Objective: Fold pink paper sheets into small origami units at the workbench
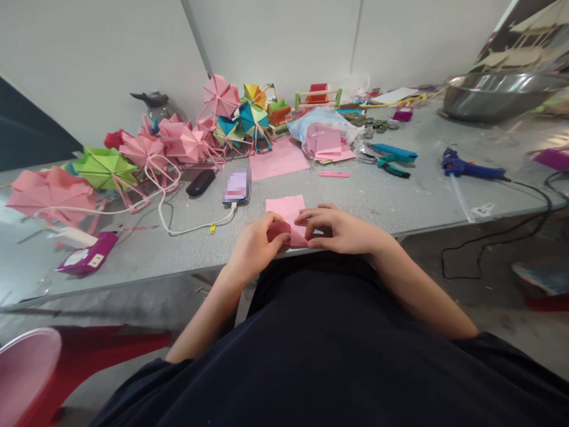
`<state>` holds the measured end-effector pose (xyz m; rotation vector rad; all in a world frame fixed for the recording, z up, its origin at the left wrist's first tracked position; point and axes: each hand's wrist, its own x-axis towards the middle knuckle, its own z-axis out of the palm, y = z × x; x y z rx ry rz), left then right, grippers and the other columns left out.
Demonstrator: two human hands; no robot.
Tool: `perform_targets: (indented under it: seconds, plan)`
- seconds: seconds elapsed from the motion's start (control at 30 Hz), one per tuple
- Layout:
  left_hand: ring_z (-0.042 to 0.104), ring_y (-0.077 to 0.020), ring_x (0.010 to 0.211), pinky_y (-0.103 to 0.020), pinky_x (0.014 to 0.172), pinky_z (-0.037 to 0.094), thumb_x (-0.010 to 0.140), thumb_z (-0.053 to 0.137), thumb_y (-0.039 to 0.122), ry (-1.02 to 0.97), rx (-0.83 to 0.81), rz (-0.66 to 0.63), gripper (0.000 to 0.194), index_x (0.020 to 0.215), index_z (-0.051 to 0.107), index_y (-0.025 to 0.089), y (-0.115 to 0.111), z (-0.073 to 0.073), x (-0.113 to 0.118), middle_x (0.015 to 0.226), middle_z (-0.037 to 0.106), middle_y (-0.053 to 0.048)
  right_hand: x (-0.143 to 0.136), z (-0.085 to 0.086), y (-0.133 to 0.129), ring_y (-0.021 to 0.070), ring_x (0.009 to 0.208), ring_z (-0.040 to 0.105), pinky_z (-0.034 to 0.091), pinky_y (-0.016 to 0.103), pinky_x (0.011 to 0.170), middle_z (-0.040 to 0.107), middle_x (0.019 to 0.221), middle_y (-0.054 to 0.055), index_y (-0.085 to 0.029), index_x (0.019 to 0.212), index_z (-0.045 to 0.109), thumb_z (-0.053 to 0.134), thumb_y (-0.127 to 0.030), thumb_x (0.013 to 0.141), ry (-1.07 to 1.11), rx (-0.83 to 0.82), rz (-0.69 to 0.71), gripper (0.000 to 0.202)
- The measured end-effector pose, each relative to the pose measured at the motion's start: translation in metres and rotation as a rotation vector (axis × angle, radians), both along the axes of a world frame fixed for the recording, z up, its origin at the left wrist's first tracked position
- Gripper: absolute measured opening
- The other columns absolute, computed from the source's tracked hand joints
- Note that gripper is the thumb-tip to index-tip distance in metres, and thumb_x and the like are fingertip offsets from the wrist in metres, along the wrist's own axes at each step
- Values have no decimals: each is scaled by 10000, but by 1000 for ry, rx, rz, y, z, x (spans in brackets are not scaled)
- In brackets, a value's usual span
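Note:
A small pink sheet of paper (287, 206) lies at the table's front edge, its near part bent up between my hands. My left hand (255, 244) pinches the paper's near left side between thumb and fingers. At the near right corner, my right hand (344, 230) has its thumb and fingers closed on the same sheet. Beyond it lie a larger pink sheet (278, 159), a pink strip (334, 175) and a stack of pink paper squares (326, 145). To the left of the sheet is a phone (237, 185) with a white cable plugged in.
Folded paper umbrellas (186, 139) crowd the back left, near a dark case (201, 183) and a purple box (88, 254). On the right are pliers (391, 163), a blue glue gun (471, 166) with a trailing cord, and a metal bowl (498, 98). A red stool (84, 362) stands at lower left.

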<state>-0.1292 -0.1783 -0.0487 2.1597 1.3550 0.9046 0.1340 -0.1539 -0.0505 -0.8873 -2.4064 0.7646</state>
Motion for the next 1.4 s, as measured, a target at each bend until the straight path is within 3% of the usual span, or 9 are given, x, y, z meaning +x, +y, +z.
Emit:
perform_targets:
  seconds: [0.2,0.33,0.6,0.8,0.97,1.1,1.4]
  plan:
    - [737,-265,1033,-407,916,574,917,751,189,-7,58,48,340,1239,652,234,3,-7,2,1140,762,-69,-2,0,0,331,1488,612,263,625,1335,751,1471,86,-264,916,790,753,-340,938,12,8,-11,88]
    - [713,-237,941,-387,888,546,929,741,198,-9,50,89,397,1297,600,242,8,-8,6,1041,726,-35,-3,2,-2,335,1447,631,315,615,1311,740,1479,85,-259,892,770,743,-337,940,-7,25,-22,95]
    - [633,-196,791,-333,775,481,941,705,212,1,91,72,185,1058,568,254,15,-3,15,871,672,13,-3,0,-2,334,1440,631,322,597,1309,733,1481,77,-262,887,744,729,-374,947,-18,38,-27,128]
    - [611,-187,815,-324,800,493,936,588,172,-70,69,-100,89,871,579,233,13,3,-4,842,656,-1,-4,1,-3,336,1445,628,298,597,1314,751,1428,84,-257,901,715,716,-344,934,-21,62,-24,93]
    - [647,-214,879,-352,849,520,918,733,287,-15,-21,-261,51,929,739,237,7,13,-17,926,721,-26,-4,2,-4,311,1401,655,281,586,1319,747,1433,82,-252,890,696,705,-306,927,-10,62,-3,66]
    - [652,-216,859,-352,831,516,921,730,255,8,-54,-214,32,898,743,236,8,10,-14,905,738,-27,-3,1,-2,311,1449,623,263,589,1325,737,1461,79,-259,909,714,710,-338,958,-7,47,7,93]
    - [578,-187,793,-334,753,437,961,668,221,111,57,-176,143,829,615,212,10,5,-7,853,652,-13,-4,0,2,321,1434,625,304,572,1303,741,1459,75,-268,925,780,708,-363,998,-31,51,3,139]
